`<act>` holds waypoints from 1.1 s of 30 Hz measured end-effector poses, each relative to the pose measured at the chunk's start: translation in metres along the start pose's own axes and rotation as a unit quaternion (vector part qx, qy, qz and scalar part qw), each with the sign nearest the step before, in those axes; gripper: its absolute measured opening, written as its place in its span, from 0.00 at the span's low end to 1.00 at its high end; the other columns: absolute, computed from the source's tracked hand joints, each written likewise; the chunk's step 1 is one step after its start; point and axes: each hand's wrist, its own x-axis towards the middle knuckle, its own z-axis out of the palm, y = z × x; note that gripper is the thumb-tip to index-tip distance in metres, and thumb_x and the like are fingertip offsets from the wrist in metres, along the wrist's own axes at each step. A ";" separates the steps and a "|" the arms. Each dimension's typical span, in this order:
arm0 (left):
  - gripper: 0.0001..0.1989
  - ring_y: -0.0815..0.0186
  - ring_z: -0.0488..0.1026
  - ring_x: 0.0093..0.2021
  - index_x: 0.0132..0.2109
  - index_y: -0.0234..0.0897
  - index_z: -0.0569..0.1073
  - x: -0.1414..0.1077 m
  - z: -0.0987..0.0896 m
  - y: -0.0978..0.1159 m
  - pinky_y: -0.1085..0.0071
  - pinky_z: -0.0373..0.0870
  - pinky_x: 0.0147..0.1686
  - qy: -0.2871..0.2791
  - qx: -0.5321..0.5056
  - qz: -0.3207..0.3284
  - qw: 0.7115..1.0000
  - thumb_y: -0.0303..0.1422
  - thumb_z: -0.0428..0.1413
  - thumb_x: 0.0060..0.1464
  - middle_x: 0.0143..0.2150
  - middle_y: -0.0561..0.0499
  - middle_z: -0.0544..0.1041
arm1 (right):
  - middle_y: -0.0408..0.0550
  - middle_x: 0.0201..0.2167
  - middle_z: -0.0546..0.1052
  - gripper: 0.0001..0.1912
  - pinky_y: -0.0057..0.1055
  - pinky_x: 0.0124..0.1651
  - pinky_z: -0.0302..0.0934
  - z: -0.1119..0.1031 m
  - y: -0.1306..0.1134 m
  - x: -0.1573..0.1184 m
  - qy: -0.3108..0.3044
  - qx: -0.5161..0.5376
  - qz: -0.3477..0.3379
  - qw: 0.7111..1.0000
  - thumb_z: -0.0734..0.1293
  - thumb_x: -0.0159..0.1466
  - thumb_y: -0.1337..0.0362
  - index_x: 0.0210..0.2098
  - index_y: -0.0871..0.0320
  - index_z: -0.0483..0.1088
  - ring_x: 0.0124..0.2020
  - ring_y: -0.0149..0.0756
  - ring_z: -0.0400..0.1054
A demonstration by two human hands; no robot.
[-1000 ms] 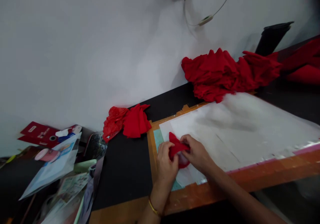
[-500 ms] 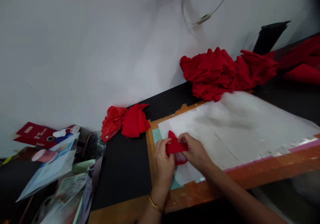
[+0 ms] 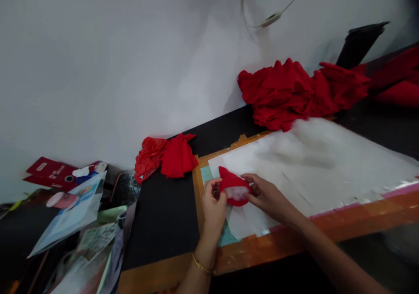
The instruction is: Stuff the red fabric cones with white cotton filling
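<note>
A small pointed red cloth piece [image 3: 231, 179] is held between my two hands over the left end of the white sheet [image 3: 278, 185]. White fluffy filling [image 3: 236, 192] shows in its opening, which faces me. My left hand [image 3: 214, 198] pinches the left edge of the cloth between thumb and fingers. On the other side, my right hand [image 3: 262, 193] grips the right edge with thumb and fingertips. More white stuffing [image 3: 301, 143] lies on the sheet to the right.
Behind the sheet sits a large heap of red cloth [image 3: 294, 93]. Smaller red pieces [image 3: 178, 156] and a red plastic bag [image 3: 149, 156] lie at the left by the wall. Farther left are a pink spool [image 3: 63, 200], packets and a green tray [image 3: 111, 214].
The red cloth piece has been opened out, and its white filling now shows more. My right hand has shifted slightly right. The view has moved a little.
</note>
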 end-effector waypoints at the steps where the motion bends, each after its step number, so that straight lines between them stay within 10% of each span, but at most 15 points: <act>1: 0.15 0.63 0.72 0.43 0.45 0.36 0.72 0.001 0.002 0.002 0.65 0.67 0.47 -0.004 -0.015 -0.007 1.000 0.24 0.52 0.48 0.43 0.46 0.74 | 0.46 0.33 0.76 0.17 0.34 0.36 0.63 0.000 0.000 0.002 0.003 -0.005 0.003 1.000 0.63 0.58 0.63 0.47 0.57 0.66 0.30 0.37 0.68; 8: 0.30 0.63 0.73 0.39 0.55 0.36 0.62 -0.006 0.006 0.023 0.69 0.70 0.37 0.058 0.044 -0.034 0.997 0.35 0.62 0.46 0.48 0.42 0.72 | 0.38 0.24 0.71 0.07 0.29 0.25 0.61 0.007 -0.007 0.022 0.042 0.146 0.055 0.987 0.63 0.58 0.60 0.34 0.54 0.64 0.21 0.32 0.66; 12: 0.30 0.59 0.74 0.46 0.58 0.34 0.60 -0.007 0.011 0.022 0.64 0.69 0.47 0.039 0.090 -0.080 0.992 0.29 0.59 0.47 0.50 0.40 0.74 | 0.39 0.25 0.72 0.08 0.27 0.25 0.61 0.018 -0.016 0.019 0.023 0.200 0.050 0.978 0.64 0.56 0.60 0.34 0.54 0.64 0.23 0.32 0.65; 25: 0.27 0.63 0.71 0.33 0.54 0.33 0.66 -0.003 -0.006 0.022 0.68 0.67 0.37 -0.001 0.060 -0.088 0.994 0.24 0.57 0.44 0.33 0.50 0.73 | 0.36 0.20 0.66 0.05 0.28 0.25 0.56 0.013 -0.004 0.014 0.071 0.042 0.041 0.996 0.61 0.53 0.63 0.31 0.53 0.61 0.21 0.32 0.61; 33: 0.31 0.57 0.73 0.47 0.56 0.33 0.66 -0.007 -0.009 0.024 0.65 0.67 0.49 -0.008 0.045 -0.062 0.997 0.20 0.53 0.42 0.49 0.40 0.75 | 0.43 0.32 0.75 0.12 0.29 0.30 0.59 0.005 -0.025 0.008 -0.033 0.072 0.018 0.997 0.60 0.64 0.54 0.39 0.55 0.67 0.30 0.36 0.68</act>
